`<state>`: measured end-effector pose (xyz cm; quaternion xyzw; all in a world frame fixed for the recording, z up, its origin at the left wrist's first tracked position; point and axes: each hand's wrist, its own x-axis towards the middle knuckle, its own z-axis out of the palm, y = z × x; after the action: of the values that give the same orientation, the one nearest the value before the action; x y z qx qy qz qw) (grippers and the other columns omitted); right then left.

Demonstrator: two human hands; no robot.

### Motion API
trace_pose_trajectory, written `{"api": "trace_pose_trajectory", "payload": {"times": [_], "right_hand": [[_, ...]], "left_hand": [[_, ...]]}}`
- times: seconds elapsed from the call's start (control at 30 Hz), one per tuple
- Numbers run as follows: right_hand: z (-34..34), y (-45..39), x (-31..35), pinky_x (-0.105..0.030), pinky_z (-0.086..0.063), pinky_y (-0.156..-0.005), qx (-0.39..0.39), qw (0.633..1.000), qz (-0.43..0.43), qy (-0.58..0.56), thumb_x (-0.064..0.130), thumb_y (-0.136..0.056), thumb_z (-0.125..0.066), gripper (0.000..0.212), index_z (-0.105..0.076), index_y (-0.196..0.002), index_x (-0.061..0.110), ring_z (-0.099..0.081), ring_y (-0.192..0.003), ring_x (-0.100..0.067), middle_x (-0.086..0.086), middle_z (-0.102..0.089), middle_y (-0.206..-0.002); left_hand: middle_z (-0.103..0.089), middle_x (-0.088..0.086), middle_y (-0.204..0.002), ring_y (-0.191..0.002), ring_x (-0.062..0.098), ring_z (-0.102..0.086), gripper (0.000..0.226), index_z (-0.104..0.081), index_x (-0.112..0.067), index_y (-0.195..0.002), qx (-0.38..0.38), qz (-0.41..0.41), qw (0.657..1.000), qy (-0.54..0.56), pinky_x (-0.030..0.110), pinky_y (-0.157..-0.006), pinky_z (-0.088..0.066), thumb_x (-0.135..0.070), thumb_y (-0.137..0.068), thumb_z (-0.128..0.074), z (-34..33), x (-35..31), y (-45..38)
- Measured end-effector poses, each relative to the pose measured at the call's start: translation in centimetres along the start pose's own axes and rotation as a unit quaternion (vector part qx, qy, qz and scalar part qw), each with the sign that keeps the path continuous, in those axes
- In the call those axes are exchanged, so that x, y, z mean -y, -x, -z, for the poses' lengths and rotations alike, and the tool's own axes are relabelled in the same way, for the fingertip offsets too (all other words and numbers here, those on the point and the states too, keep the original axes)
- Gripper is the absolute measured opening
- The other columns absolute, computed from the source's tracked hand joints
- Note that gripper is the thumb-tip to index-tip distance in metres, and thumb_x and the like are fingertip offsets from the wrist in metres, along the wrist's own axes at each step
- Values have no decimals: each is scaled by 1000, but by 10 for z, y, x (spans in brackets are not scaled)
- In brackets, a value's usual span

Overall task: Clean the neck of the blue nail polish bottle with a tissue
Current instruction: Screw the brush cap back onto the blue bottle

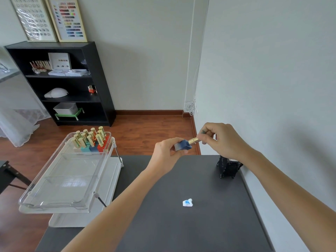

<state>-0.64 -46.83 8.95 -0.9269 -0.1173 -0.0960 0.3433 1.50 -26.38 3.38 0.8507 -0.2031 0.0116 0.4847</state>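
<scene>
The blue nail polish bottle [183,144] is held tilted in the air beyond the far edge of the dark table [163,224]. My left hand [166,153] grips its square blue body. My right hand [219,138] pinches its gold cap [194,141], which sits against the bottle; the neck is hidden. A small crumpled white tissue [187,203] with blue stains lies on the table, apart from both hands.
A clear acrylic tray [60,179] on a white cart at the left holds several gold-capped polish bottles [91,140] at its far end. A black stand [228,167] sits at the table's far right by the wall. A black shelf stands at the back left.
</scene>
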Motion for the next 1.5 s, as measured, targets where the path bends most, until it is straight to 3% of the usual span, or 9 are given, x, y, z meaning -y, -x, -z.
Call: {"api": "trace_pose_trajectory", "payload": {"times": [0.2, 0.33, 0.43, 0.57, 0.77, 1.03, 1.27, 1.4, 1.5], "right_hand": [[-4, -2, 2, -29, -33, -49, -27, 999, -40, 22, 49, -93, -52, 52, -58, -62, 7, -36, -44, -14, -10, -55, -52], [-6, -3, 4, -27, -32, -47, -37, 997, -66, 29, 60, -91, -44, 59, -54, -47, 21, -42, -36, -9, 12, -52, -39], [-4, 1, 1, -23, -40, -50, -12, 998, -57, 14, 74, -80, -39, 62, -66, -70, 19, -45, -44, -8, 3, -65, -57], [2, 9, -2, -5, -38, -71, 25, 998, 50, 8, 31, -80, -76, 24, -66, -102, 33, -57, -81, -3, 13, -68, -86], [2, 11, 1, -11, -41, -66, -8, 999, 35, 9, 21, -88, -70, 3, -72, -87, 23, -59, -74, -10, 15, -67, -73], [-1, 11, -1, -27, -31, -47, -14, 1000, -19, 18, 50, -92, -54, 47, -63, -64, 14, -35, -46, -13, -17, -58, -57], [-1, 8, -2, -15, -37, -48, -29, 997, -64, 23, 69, -86, -38, 67, -48, -41, 20, -40, -35, -9, 13, -46, -34], [1, 12, -6, -18, -37, -50, -11, 999, -39, 18, 75, -80, -36, 63, -67, -74, 21, -45, -47, -9, 3, -65, -57], [4, 15, -7, -10, -42, -66, 21, 999, 31, -14, 47, -84, -68, 32, -65, -111, 30, -57, -74, -7, 10, -70, -89]], "left_hand": [[-73, -9, -98, -91, 16, -64, 20, -73, -26, -106, -2, 2, 1000, 3, 11, -75, -44, -19, -87, -74, -2, -3, -1], [-70, -16, -93, -90, 12, -64, 21, -73, -29, -105, -2, 0, 1000, 1, 8, -72, -44, -20, -86, -75, -2, -4, 0], [-72, -13, -91, -87, 14, -64, 20, -72, -33, -101, 2, 4, 1000, 7, 19, -75, -48, -21, -86, -75, -1, -2, 2], [-71, -13, -89, -86, 15, -63, 19, -72, -34, -101, 1, 13, 1000, 3, 22, -76, -50, -21, -87, -75, 1, -1, 3], [-72, -13, -93, -89, 16, -64, 20, -72, -33, -102, 6, 6, 1000, 4, 26, -79, -52, -22, -86, -75, -1, -3, 5], [-75, -7, -99, -94, 21, -65, 20, -74, -26, -105, 11, -3, 1000, 15, 32, -84, -51, -19, -87, -75, -4, -9, 7], [-75, -8, -98, -94, 19, -65, 20, -74, -30, -103, 22, -15, 999, 18, 28, -85, -51, -18, -87, -74, -7, -9, 7], [-75, -10, -96, -92, 17, -65, 20, -73, -32, -101, 19, -10, 1000, 22, 25, -83, -51, -19, -86, -74, -9, -7, 6], [-74, -8, -94, -90, 20, -65, 20, -73, -33, -102, 15, 2, 1000, 16, 29, -80, -52, -21, -86, -75, -9, -6, 4]]}}
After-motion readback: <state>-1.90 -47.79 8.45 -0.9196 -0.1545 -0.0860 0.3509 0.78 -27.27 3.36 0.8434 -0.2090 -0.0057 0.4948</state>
